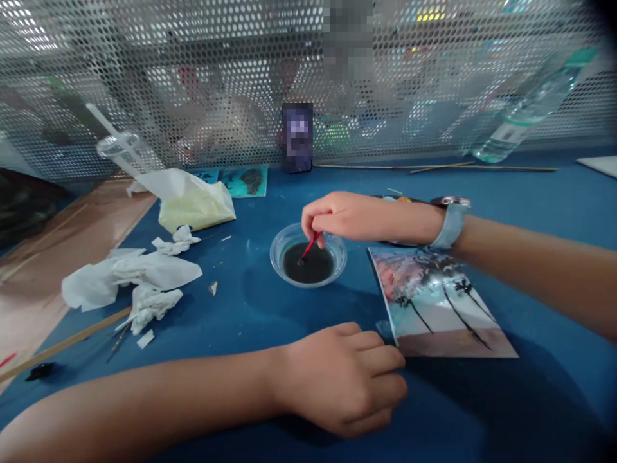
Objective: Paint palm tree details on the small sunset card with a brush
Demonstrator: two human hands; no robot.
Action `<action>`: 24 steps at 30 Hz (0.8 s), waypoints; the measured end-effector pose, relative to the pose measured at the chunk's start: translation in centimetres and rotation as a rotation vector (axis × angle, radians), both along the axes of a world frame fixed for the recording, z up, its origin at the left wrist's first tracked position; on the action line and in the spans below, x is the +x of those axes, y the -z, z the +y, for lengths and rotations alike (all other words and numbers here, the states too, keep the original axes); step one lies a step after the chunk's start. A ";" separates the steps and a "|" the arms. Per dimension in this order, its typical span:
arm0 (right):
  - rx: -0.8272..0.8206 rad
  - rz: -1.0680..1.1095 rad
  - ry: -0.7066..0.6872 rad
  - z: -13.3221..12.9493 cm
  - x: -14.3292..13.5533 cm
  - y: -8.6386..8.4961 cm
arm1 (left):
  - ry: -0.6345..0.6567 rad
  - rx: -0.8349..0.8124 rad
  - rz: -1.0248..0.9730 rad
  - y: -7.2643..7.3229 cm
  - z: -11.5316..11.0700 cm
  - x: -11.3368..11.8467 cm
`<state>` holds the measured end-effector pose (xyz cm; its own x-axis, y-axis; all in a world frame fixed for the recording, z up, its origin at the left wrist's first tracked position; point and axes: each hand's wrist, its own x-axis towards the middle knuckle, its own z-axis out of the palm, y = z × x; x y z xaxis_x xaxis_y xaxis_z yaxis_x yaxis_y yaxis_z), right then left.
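Note:
My right hand (332, 215) pinches a thin red paintbrush (312, 245), its tip dipped in the dark grey water of a clear plastic bowl (274, 267). Below the bowl, my left hand (349, 379) rests palm down on the blue table, fingers curled in, with nothing showing in it. Its knuckles lie by the lower left corner of a painting (419, 321) of dark palm trees against a pink and pale blue sky. Under my right forearm, a paint palette (398, 199) is mostly covered.
A phone (297, 138) leans against the perforated metal screen (216, 83). Crumpled tissues (137, 273), a yellowish bag (195, 202) and a clear cup with a straw (123, 146) are on the left. A tilted water bottle (523, 122) and thin sticks (434, 168) lie behind.

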<state>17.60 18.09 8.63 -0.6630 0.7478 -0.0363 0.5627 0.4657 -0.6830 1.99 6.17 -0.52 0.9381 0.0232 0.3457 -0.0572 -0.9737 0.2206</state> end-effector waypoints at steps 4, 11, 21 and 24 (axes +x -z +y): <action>-0.061 0.185 0.220 -0.3 1.9 -0.9 | -0.001 -0.004 0.013 -0.1 0.1 0.0; -0.247 0.485 0.293 -1.5 5.6 -0.5 | 0.002 -0.042 0.040 -0.3 0.1 -0.1; -0.145 0.658 0.515 0.3 12.6 2.4 | -0.053 -0.101 0.081 -0.3 0.2 -0.2; -0.106 0.582 0.571 1.1 14.3 3.9 | -0.060 -0.105 0.080 -0.3 0.2 -0.2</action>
<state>31.89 19.23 4.78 -0.1157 0.9875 0.1067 0.2361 0.1317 -0.9628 1.80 6.41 -0.19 0.9584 0.1126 0.2624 0.0227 -0.9461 0.3231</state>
